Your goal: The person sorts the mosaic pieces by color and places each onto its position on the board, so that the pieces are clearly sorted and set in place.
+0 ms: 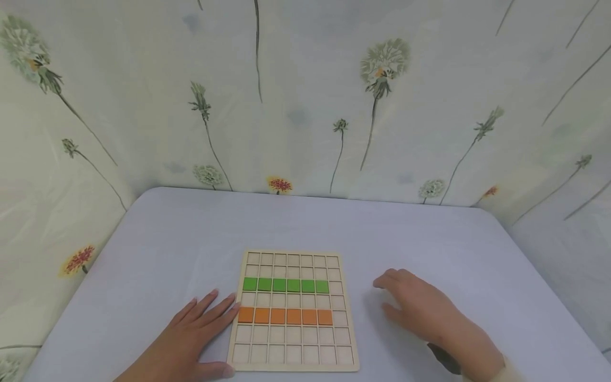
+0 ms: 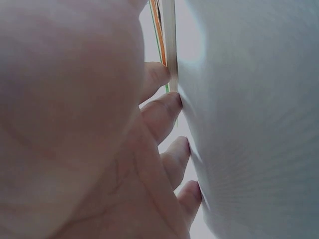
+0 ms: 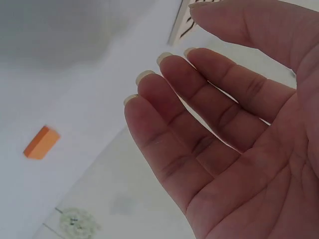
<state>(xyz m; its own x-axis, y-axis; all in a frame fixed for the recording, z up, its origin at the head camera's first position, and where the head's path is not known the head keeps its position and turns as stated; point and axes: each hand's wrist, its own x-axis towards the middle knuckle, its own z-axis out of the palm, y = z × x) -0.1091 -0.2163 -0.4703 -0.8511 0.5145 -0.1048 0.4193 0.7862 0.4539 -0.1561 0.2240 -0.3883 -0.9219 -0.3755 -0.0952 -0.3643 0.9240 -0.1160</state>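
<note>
A wooden grid board (image 1: 296, 367) lies flat on the table. One of its rows holds several green square tiles (image 1: 279, 285), and a nearer row holds several orange square tiles (image 1: 278, 316); the rightmost cell in both rows shows bare wood. My left hand (image 1: 193, 331) is spread on the table, its fingertips at the board's left edge. To the right of the board, my right hand (image 1: 420, 305) hovers with loosely bent fingers and holds nothing. A loose orange tile (image 3: 41, 143) appears beyond the right fingertips in the right wrist view; the head view does not show it.
The table (image 1: 191, 228) wears a plain white cover. Behind it hangs a pale cloth (image 1: 296, 63) printed with dandelions, also seen along both sides. A dark band (image 1: 444, 358) shows at the right wrist.
</note>
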